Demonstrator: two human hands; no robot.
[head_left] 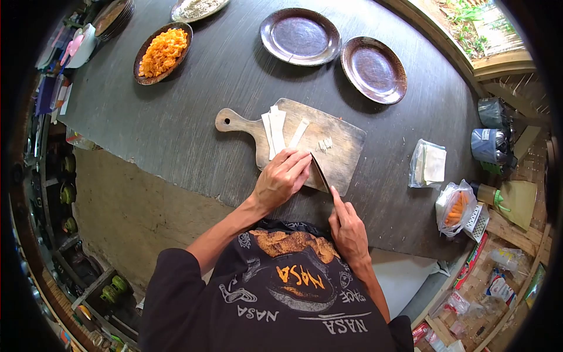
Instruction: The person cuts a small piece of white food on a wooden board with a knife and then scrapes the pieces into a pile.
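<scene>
A wooden cutting board (341, 134) with a round handle lies on the dark table in front of me. My right hand (347, 229) grips a knife (320, 171), its dark blade lying across the board's near part. Beside the blade, my left hand (284, 177) has its fingers curled and pressed down on the board, holding a flat white strip whose end is mostly hidden under them. Several more white strips (275, 129) lie left of it, partly overlapping, and one separate strip (299, 133) angles up from the fingertips. Small thin white slivers (325, 144) sit right of them.
Two brown plates (300, 36) (374, 70) stand beyond the board. An oval dish of shredded orange food (164, 53) is at the far left. To the right are white sheets in plastic (431, 163), a bag of carrots (455, 208) and a blue container (490, 144).
</scene>
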